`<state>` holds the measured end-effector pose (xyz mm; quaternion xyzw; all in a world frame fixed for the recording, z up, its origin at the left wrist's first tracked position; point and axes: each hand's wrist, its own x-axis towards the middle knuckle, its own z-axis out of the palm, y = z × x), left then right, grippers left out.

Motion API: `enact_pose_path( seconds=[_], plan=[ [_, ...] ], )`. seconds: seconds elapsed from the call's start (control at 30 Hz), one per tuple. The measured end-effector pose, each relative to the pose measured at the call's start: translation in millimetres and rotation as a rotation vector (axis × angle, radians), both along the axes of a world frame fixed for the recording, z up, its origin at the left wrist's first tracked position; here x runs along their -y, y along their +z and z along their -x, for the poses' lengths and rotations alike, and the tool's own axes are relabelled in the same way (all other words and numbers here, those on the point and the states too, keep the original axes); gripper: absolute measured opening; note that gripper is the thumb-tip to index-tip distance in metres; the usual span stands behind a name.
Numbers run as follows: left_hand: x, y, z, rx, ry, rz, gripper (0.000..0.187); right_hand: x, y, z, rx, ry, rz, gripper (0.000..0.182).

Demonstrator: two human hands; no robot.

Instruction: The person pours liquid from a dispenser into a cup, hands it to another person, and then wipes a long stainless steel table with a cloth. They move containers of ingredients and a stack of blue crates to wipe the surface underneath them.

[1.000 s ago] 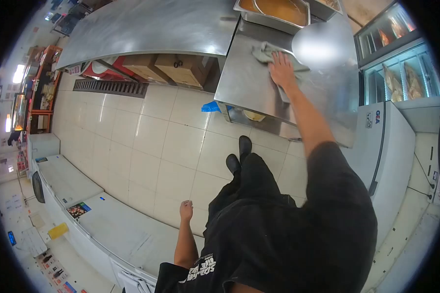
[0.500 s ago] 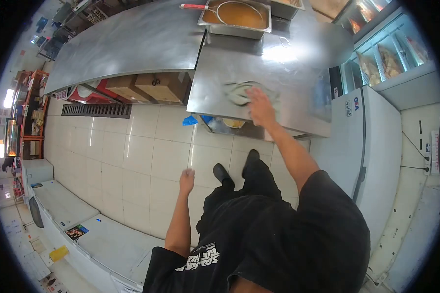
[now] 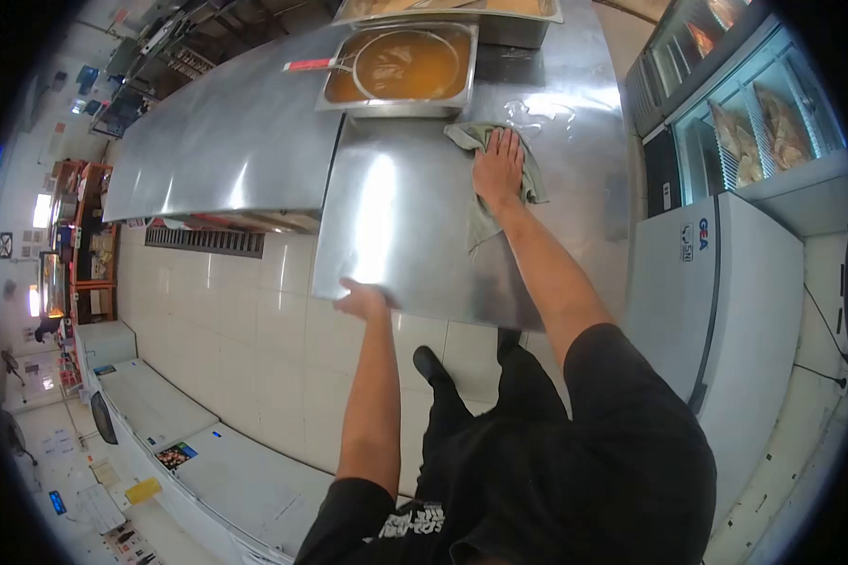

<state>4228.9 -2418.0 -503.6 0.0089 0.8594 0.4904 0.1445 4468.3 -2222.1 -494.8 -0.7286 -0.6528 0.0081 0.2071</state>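
Observation:
My right hand (image 3: 501, 169) presses a grey-green cloth (image 3: 483, 226) onto the steel table (image 3: 415, 202). Its fingers point toward the far side, and the cloth is bunched under and around the palm. My left hand (image 3: 361, 299) rests at the near left edge of the same table, fingers apart, with nothing seen in it. Beyond the cloth a steel pan (image 3: 396, 109) holds brownish-orange liquid. A round strainer with a red handle (image 3: 309, 65) lies across that pan. Wet patches (image 3: 542, 111) shine on the tabletop past my right hand.
Another steel pan (image 3: 509, 30) stands behind the first. A longer steel counter (image 3: 226, 141) adjoins on the left. To the right are a white chest freezer (image 3: 716, 301) and a lit display fridge (image 3: 754, 132). White freezers (image 3: 245, 480) line the lower left. A floor drain (image 3: 203, 241) lies below the counter.
My right hand has slid the cloth away from me, toward the pans. My left hand has risen from over the floor to the table's edge. The camera view has shifted nearer the table.

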Motion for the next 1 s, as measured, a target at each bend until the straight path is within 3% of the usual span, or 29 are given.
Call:
enact_pose_path(
  seconds=[0.03, 0.2, 0.33, 0.5, 0.57, 0.67, 0.73, 0.77, 0.83, 0.93, 1.0],
  plan=[
    [-1.6, -27.2, 3.2, -0.220, 0.042, 0.081, 0.075, -20.4, -0.2, -6.7, 0.004, 0.011, 0.018, 0.058],
    [-3.5, 13.5, -15.5, -0.164, 0.008, 0.265, 0.072, -101.4, -12.1, -25.6, 0.030, 0.152, -0.100, 0.053],
    [-1.0, 8.4, -8.3, -0.121, -0.018, 0.311, 0.072, -158.5, -8.4, -35.9, -0.001, 0.318, -0.236, 0.048],
    [-6.2, 8.7, -9.2, -0.134, -0.001, 0.362, 0.073, -238.8, -0.6, -64.7, 0.128, 0.362, -0.029, 0.048],
    [-2.0, 9.8, -10.4, -0.148, -0.002, 0.337, 0.073, -246.0, -7.8, -93.5, 0.151, 0.314, 0.065, 0.048],
    [-1.1, 11.5, -8.7, -0.138, -0.025, 0.347, 0.073, -241.1, -8.7, -132.7, 0.241, 0.235, -0.017, 0.043],
    [-2.5, 15.4, -11.3, -0.134, -0.024, 0.351, 0.074, -226.5, -12.7, -134.3, 0.202, 0.063, -0.407, 0.038],
    [-2.7, 16.3, -13.5, -0.133, -0.029, 0.355, 0.075, -224.3, -13.8, -125.5, 0.206, 0.063, -0.409, 0.038],
    [1.0, 8.9, -7.9, -0.129, -0.034, 0.309, 0.076, -231.3, -7.1, -94.1, 0.109, 0.341, -0.168, 0.036],
    [8.5, -20.4, 9.6, -0.189, -0.058, 0.299, 0.078, -241.8, -13.1, -88.3, 0.266, 0.472, -0.234, 0.037],
    [7.9, -9.8, 5.1, -0.182, -0.030, 0.350, 0.079, -245.7, -4.4, -118.8, 0.159, 0.321, -0.126, 0.034]
  ],
)
